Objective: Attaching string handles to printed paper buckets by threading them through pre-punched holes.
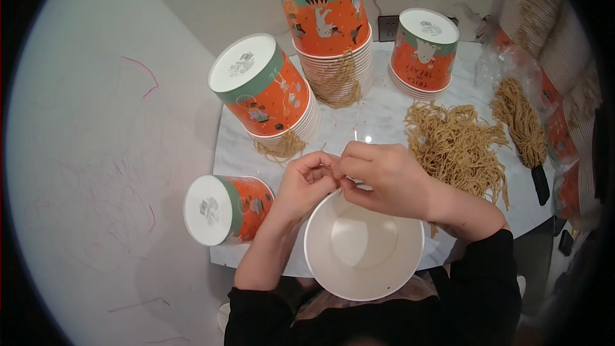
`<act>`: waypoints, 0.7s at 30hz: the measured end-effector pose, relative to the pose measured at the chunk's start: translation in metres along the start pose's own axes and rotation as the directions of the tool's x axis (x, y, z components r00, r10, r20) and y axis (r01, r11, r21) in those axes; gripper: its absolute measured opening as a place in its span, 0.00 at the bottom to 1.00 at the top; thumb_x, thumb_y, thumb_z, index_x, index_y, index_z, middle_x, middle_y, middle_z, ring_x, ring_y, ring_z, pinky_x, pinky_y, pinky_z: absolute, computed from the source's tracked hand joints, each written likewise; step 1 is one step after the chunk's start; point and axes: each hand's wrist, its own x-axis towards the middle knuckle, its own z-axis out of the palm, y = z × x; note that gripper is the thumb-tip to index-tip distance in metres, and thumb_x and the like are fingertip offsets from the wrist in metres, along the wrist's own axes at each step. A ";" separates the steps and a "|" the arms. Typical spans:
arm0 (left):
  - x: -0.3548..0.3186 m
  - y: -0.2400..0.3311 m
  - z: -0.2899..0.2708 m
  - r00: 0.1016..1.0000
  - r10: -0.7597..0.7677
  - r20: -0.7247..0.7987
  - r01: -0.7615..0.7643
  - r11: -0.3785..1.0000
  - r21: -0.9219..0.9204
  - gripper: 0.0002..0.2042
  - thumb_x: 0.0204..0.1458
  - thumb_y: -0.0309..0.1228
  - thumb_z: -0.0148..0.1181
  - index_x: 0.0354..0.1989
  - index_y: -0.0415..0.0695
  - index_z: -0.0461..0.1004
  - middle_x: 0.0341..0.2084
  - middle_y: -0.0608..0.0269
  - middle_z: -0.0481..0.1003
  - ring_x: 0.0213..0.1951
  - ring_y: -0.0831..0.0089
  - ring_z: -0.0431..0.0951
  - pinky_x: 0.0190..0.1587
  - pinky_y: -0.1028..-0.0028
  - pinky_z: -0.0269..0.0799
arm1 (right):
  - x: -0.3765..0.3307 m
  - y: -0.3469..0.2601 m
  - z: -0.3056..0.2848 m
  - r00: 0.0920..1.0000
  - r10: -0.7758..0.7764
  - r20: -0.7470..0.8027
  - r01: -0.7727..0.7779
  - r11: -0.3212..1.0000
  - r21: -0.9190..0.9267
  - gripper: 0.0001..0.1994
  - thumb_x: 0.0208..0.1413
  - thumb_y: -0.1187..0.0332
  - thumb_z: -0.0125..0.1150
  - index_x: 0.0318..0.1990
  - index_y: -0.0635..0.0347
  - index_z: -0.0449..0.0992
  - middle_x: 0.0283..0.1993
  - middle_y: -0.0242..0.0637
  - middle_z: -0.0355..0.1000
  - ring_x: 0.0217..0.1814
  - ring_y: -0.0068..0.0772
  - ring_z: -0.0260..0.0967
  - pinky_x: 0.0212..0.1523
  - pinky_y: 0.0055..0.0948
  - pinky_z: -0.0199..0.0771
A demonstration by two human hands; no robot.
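An open paper bucket (pixel 364 240), white inside, is tipped toward me close to my body, its mouth facing up. My left hand (pixel 309 182) and my right hand (pixel 386 178) meet at the bucket's far rim, fingertips pinched together. Whatever sits between the fingers is hidden; a short bit of thin tan cord shows just beyond the left hand. Right of my right hand lies a loose heap of tan cords (pixel 456 147).
Upside-down stacks of orange and green buckets stand at the back left (pixel 264 86), back middle (pixel 330 19) and back right (pixel 424 51). One bucket (pixel 230 210) lies at the left edge of the marble table. A cord bundle (pixel 520 122) and bagged bucket stacks (pixel 564 45) are at right.
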 end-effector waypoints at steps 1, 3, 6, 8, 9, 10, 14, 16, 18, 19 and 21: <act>0.000 0.001 0.000 1.000 0.003 -0.010 -0.003 1.000 0.012 0.08 0.53 0.14 0.56 0.40 0.36 0.74 0.36 0.63 0.79 0.38 0.81 0.80 0.42 0.81 0.76 | 0.000 -0.001 0.000 1.000 0.000 0.005 0.000 1.000 0.004 0.06 0.49 0.71 0.66 0.33 0.58 0.74 0.33 0.36 0.69 0.29 0.42 0.74 0.27 0.39 0.74; 0.000 0.000 -0.002 1.000 0.015 -0.007 -0.015 1.000 0.016 0.08 0.53 0.14 0.57 0.40 0.36 0.74 0.36 0.63 0.79 0.38 0.81 0.80 0.42 0.81 0.76 | 0.001 -0.003 -0.001 1.000 0.026 0.001 -0.026 0.999 -0.021 0.07 0.48 0.71 0.67 0.33 0.57 0.74 0.34 0.35 0.69 0.30 0.41 0.75 0.27 0.39 0.74; 0.000 0.002 -0.002 0.999 0.045 -0.021 -0.045 0.998 0.036 0.09 0.52 0.13 0.58 0.40 0.35 0.74 0.36 0.63 0.79 0.38 0.81 0.81 0.43 0.81 0.77 | 0.003 -0.003 -0.003 0.999 0.044 -0.013 -0.044 0.998 -0.035 0.06 0.48 0.74 0.68 0.34 0.57 0.77 0.33 0.33 0.72 0.29 0.38 0.75 0.26 0.33 0.75; 0.000 0.002 -0.001 0.997 0.063 -0.042 -0.061 0.997 0.051 0.09 0.52 0.13 0.58 0.40 0.35 0.74 0.36 0.62 0.80 0.39 0.80 0.81 0.43 0.81 0.77 | 0.002 0.001 -0.003 0.999 0.042 -0.001 -0.042 0.999 -0.023 0.06 0.49 0.72 0.67 0.33 0.57 0.76 0.33 0.34 0.70 0.29 0.39 0.75 0.26 0.35 0.75; 0.000 0.002 -0.001 0.999 0.034 -0.032 -0.032 0.998 0.051 0.09 0.53 0.13 0.58 0.41 0.35 0.74 0.36 0.62 0.80 0.39 0.80 0.81 0.42 0.81 0.77 | 0.002 0.003 -0.003 0.999 0.041 0.010 -0.041 0.999 -0.011 0.06 0.49 0.70 0.66 0.33 0.56 0.75 0.33 0.35 0.69 0.30 0.41 0.75 0.27 0.38 0.75; 0.001 0.002 -0.001 1.000 0.004 -0.021 -0.002 0.999 0.050 0.09 0.54 0.12 0.57 0.43 0.34 0.74 0.37 0.61 0.80 0.38 0.80 0.81 0.42 0.80 0.77 | 0.002 0.004 -0.003 0.999 0.043 0.011 -0.042 0.999 -0.009 0.06 0.49 0.70 0.66 0.33 0.56 0.75 0.33 0.35 0.69 0.30 0.41 0.75 0.27 0.38 0.75; 0.002 0.004 -0.001 0.998 -0.052 0.021 0.052 0.998 0.017 0.08 0.54 0.14 0.59 0.42 0.34 0.75 0.37 0.61 0.80 0.38 0.80 0.81 0.43 0.80 0.77 | 0.001 0.004 -0.006 0.996 0.079 0.038 -0.079 0.997 0.005 0.05 0.50 0.70 0.66 0.33 0.56 0.75 0.32 0.35 0.70 0.30 0.41 0.75 0.28 0.38 0.76; 0.002 -0.002 -0.001 1.000 0.025 -0.018 -0.026 0.999 -0.024 0.07 0.56 0.16 0.60 0.42 0.34 0.75 0.37 0.60 0.81 0.38 0.79 0.81 0.43 0.80 0.78 | 0.002 0.005 -0.006 0.996 0.085 0.032 -0.085 0.996 0.016 0.05 0.51 0.70 0.66 0.33 0.57 0.76 0.32 0.36 0.71 0.31 0.42 0.75 0.28 0.38 0.76; 0.003 -0.005 0.004 0.994 0.089 -0.070 -0.090 0.996 -0.014 0.06 0.57 0.17 0.60 0.43 0.34 0.75 0.37 0.60 0.81 0.38 0.79 0.81 0.42 0.79 0.78 | 0.001 0.008 -0.004 0.987 0.159 -0.002 -0.157 0.976 0.151 0.05 0.52 0.71 0.66 0.34 0.58 0.76 0.33 0.38 0.73 0.30 0.41 0.76 0.29 0.36 0.76; 0.003 -0.006 0.006 0.981 0.152 -0.121 -0.153 0.988 -0.001 0.06 0.58 0.18 0.61 0.43 0.34 0.75 0.37 0.60 0.81 0.38 0.79 0.81 0.42 0.79 0.78 | 0.002 0.009 -0.005 0.988 0.157 -0.001 -0.155 0.976 0.152 0.05 0.52 0.71 0.66 0.34 0.58 0.76 0.33 0.38 0.73 0.30 0.41 0.76 0.29 0.36 0.76; 0.004 -0.008 0.009 0.972 0.186 -0.141 -0.190 0.981 -0.022 0.06 0.59 0.19 0.61 0.43 0.35 0.75 0.37 0.60 0.81 0.38 0.79 0.81 0.41 0.79 0.78 | 0.007 0.012 -0.010 0.964 0.265 0.032 -0.263 0.924 0.277 0.05 0.56 0.74 0.66 0.37 0.64 0.77 0.34 0.35 0.75 0.33 0.23 0.75 0.33 0.24 0.75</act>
